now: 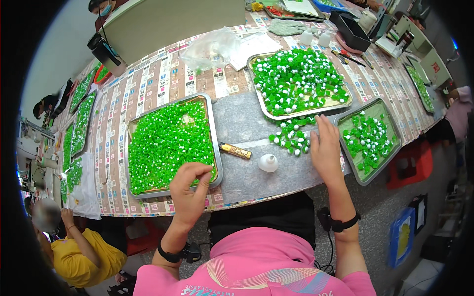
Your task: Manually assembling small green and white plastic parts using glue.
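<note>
My left hand is over the near right corner of a metal tray full of small green pieces with white specks. Its thumb and fingertips are pinched together; whatever lies between them is too small to make out. Fingers stretched out, my right hand rests beside a loose pile of green pieces with white balls on the grey mat. Between my hands stand a small white squeeze bottle with a thin tip and, lying flat, a black-and-gold lighter-like stick.
A tray heaped with green-and-white pieces sits behind the pile. Another tray, partly filled, overhangs the table's right edge. Farther back are a clear plastic bag, a black bin and pens. A person in yellow sits at left.
</note>
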### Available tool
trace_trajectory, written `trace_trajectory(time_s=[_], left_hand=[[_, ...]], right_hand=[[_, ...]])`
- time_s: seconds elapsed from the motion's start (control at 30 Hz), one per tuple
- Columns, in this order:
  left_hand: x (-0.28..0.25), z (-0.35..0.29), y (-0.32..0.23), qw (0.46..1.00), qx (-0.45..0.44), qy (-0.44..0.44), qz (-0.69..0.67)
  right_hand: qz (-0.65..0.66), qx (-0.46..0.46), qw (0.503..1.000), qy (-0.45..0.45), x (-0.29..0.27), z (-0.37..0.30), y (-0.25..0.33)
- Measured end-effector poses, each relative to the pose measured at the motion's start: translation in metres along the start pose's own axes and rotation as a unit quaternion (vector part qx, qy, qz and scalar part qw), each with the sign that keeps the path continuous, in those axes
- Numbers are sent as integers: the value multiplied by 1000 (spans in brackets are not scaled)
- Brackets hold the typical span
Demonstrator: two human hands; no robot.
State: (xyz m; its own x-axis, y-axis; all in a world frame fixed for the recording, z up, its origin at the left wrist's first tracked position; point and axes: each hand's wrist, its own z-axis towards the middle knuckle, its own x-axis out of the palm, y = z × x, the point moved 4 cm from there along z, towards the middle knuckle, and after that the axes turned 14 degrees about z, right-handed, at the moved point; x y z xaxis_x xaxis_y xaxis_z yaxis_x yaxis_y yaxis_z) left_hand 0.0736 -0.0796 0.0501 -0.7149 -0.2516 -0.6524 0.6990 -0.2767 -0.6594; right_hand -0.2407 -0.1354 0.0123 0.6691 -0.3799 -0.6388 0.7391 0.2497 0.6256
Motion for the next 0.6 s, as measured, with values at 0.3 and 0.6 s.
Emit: trace_trajectory(time_s=[0.3,0.6], left_hand=[[26,-23,-12,988,-21,115,-104],[44,-34,-13,931,-131,215,-265]], right_hand=[[-41,28,997,63,24,3,-1],[52,8,997,56,7,-17,17]])
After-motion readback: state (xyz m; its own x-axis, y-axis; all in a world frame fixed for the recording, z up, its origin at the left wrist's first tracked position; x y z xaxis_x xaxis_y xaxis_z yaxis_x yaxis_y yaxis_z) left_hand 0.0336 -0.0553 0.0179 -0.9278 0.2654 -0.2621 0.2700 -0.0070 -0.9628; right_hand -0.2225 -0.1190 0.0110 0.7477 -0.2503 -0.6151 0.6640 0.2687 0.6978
